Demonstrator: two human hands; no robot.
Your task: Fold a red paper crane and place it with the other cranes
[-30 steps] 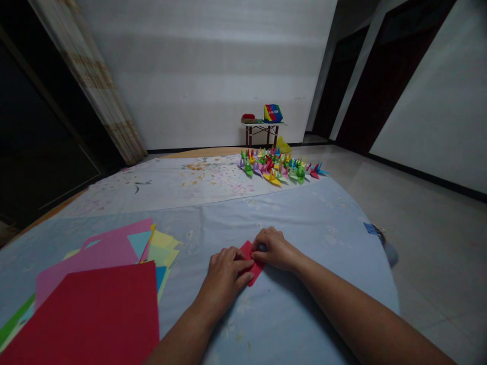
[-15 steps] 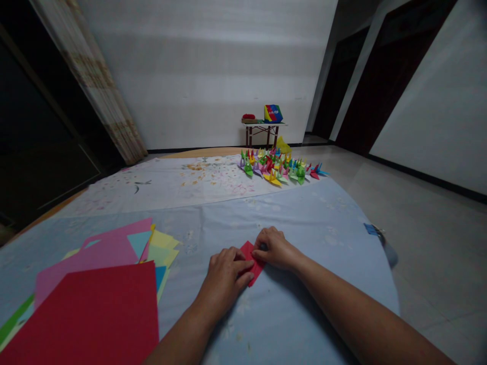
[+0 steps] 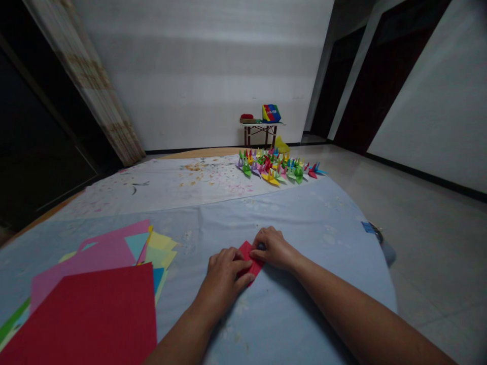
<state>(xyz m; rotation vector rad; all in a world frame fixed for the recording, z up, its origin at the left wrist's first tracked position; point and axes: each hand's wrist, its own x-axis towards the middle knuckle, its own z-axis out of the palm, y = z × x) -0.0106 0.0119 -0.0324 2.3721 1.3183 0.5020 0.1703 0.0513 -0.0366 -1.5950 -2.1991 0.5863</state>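
Observation:
A small folded piece of red paper (image 3: 245, 248) lies on the light blue tablecloth between my hands. My left hand (image 3: 223, 276) grips its left side, with the thumb and fingers pressing it against the cloth. On the upper right part, my right hand (image 3: 274, 248) pinches the paper, its thumb and fingertips closed at a folded edge. The fingers cover part of the paper, so its exact folds are hard to make out.
To the left lies a pile of colored paper sheets, with a red sheet (image 3: 95, 309) on top. Several folded paper cranes (image 3: 268, 165) stand at the table's far right. A blue tablecloth (image 3: 304, 213) overlaps a white floral one (image 3: 167, 182). A small table (image 3: 262, 124) stands by the wall.
Both hands keep the same hold on the red paper, with hardly any visible finger movement. The whole view has shifted slightly.

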